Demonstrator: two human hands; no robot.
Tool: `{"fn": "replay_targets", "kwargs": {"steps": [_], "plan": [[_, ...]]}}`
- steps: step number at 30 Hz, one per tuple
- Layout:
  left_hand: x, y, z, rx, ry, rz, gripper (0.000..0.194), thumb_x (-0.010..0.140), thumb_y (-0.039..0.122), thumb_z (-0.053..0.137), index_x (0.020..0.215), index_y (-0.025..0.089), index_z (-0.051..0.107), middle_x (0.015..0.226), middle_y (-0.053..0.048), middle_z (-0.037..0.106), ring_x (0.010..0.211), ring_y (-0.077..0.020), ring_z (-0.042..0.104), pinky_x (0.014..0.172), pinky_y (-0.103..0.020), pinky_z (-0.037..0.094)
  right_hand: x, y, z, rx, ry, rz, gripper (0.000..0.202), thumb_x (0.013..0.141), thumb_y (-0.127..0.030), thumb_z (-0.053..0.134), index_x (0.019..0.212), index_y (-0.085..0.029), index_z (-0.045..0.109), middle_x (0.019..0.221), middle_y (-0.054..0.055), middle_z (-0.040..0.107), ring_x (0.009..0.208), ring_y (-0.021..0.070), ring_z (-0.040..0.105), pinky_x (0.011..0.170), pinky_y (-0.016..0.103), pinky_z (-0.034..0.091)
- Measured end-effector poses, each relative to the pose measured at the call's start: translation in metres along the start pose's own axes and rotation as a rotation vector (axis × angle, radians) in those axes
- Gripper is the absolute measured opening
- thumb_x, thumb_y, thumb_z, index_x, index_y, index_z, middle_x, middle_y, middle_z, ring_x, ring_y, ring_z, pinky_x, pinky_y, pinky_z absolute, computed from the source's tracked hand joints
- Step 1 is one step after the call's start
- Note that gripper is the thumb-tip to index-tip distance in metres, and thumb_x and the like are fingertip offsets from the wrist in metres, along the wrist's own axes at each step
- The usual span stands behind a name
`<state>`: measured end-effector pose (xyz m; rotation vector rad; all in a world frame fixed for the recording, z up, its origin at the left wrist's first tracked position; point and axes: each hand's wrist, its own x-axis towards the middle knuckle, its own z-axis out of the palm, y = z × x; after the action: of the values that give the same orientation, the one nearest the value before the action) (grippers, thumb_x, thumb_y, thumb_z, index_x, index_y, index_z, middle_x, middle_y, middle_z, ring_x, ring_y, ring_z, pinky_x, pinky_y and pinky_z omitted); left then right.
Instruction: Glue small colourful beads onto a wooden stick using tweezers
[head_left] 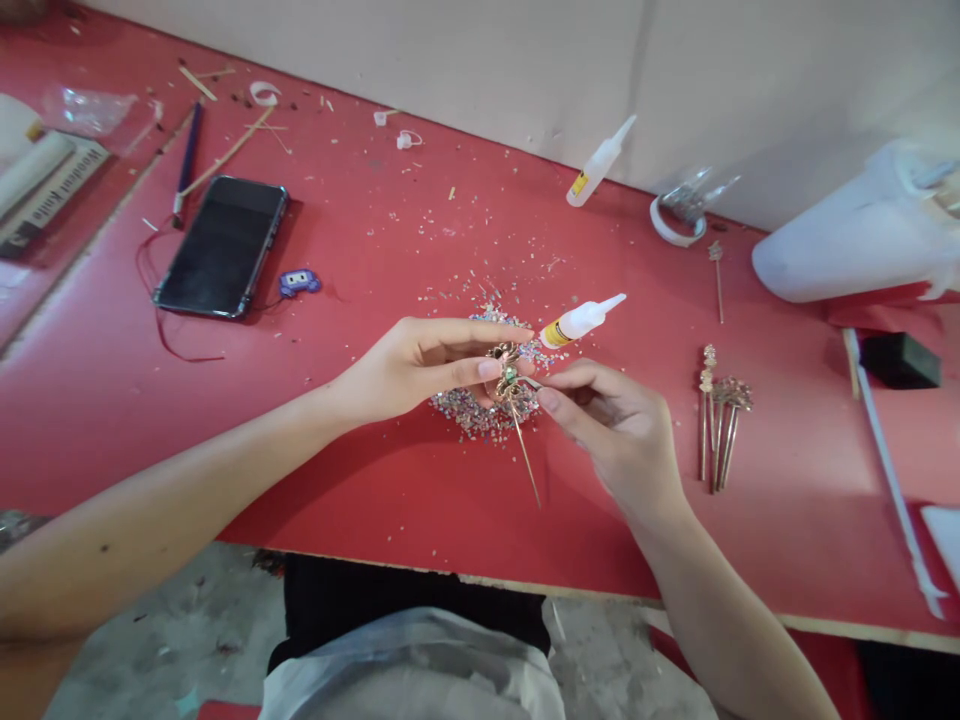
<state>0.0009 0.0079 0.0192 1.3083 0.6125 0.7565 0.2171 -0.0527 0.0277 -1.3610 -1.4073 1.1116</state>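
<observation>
My left hand (409,370) pinches the ornate head of a gold-coloured hairpin (508,378) between thumb and fingers. Its thin shaft slants down toward the table's front edge, and pale green bits show on the head. In my right hand (626,425) is a thin metal tool with a bent tip (529,382), which reaches the hairpin's head. Most of that tool is hidden by my fingers. Under both hands lies a pile of small multicoloured chips (476,410). Just beyond my right fingers, a small glue bottle (574,325) with a yellow label rests against the chips.
Several finished-looking hairpins (721,420) lie to the right, with a single hairpin (718,280) behind them. A second glue bottle (600,165) is near the wall. A phone (225,245), a brush (189,160) and a white cylindrical container (847,235) also occupy the red table (360,470).
</observation>
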Motion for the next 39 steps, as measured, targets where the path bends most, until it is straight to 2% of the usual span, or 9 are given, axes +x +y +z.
{"fn": "replay_targets", "kwargs": {"steps": [5,9,13,16,20,39], "plan": [[0.001,-0.0008,-0.0003,-0.018,0.013,0.004,0.034,0.088,0.028,0.067,0.12,0.02,0.069,0.095,-0.006,0.076,0.07,-0.012,0.071,0.069,-0.022,0.061,0.0008,0.0,0.0014,0.009,-0.006,0.017,0.005,0.081,-0.024,0.071,0.081,-0.02,0.068,0.064,-0.003,0.062,0.052,0.008,0.052,0.044,0.021,0.04],[0.0012,-0.0011,0.0,-0.047,0.01,-0.006,0.033,0.087,0.027,0.068,0.119,0.02,0.069,0.092,-0.006,0.076,0.069,-0.0119,0.07,0.069,-0.022,0.061,0.0001,0.0004,0.0016,-0.013,-0.005,0.008,0.005,0.081,-0.024,0.071,0.082,-0.02,0.068,0.066,-0.002,0.063,0.054,0.0087,0.054,0.047,0.022,0.044],[0.0009,-0.0007,0.0002,-0.074,0.004,-0.027,0.033,0.087,0.027,0.067,0.12,0.02,0.069,0.095,-0.007,0.076,0.069,-0.0121,0.07,0.07,-0.023,0.061,-0.0018,-0.0008,0.0022,-0.126,0.03,-0.103,0.001,0.083,-0.021,0.07,0.084,-0.021,0.069,0.076,0.0,0.066,0.065,0.0119,0.061,0.056,0.025,0.049],[0.0007,-0.0003,0.0001,-0.088,-0.002,-0.039,0.034,0.087,0.027,0.068,0.12,0.019,0.069,0.097,-0.007,0.076,0.069,-0.0124,0.07,0.07,-0.024,0.061,-0.0033,-0.0018,0.0021,-0.226,0.039,-0.183,0.003,0.083,-0.019,0.069,0.085,-0.021,0.07,0.076,0.0,0.063,0.064,0.0116,0.058,0.055,0.025,0.047],[0.0006,0.0001,0.0,-0.088,-0.003,-0.032,0.033,0.087,0.027,0.068,0.119,0.019,0.069,0.092,-0.006,0.076,0.069,-0.0126,0.071,0.069,-0.023,0.06,-0.0039,-0.0004,0.0019,-0.24,0.058,-0.249,0.008,0.082,-0.015,0.069,0.086,-0.022,0.071,0.074,-0.001,0.061,0.063,0.0105,0.056,0.054,0.025,0.044],[0.002,-0.0013,0.0,-0.051,0.039,0.021,0.033,0.088,0.031,0.067,0.119,0.019,0.069,0.103,-0.009,0.075,0.069,-0.0127,0.07,0.069,-0.025,0.06,-0.0012,-0.001,-0.0012,-0.292,0.078,-0.255,0.007,0.082,-0.017,0.069,0.087,-0.021,0.07,0.074,0.0,0.062,0.062,0.0113,0.057,0.053,0.026,0.045]]}}
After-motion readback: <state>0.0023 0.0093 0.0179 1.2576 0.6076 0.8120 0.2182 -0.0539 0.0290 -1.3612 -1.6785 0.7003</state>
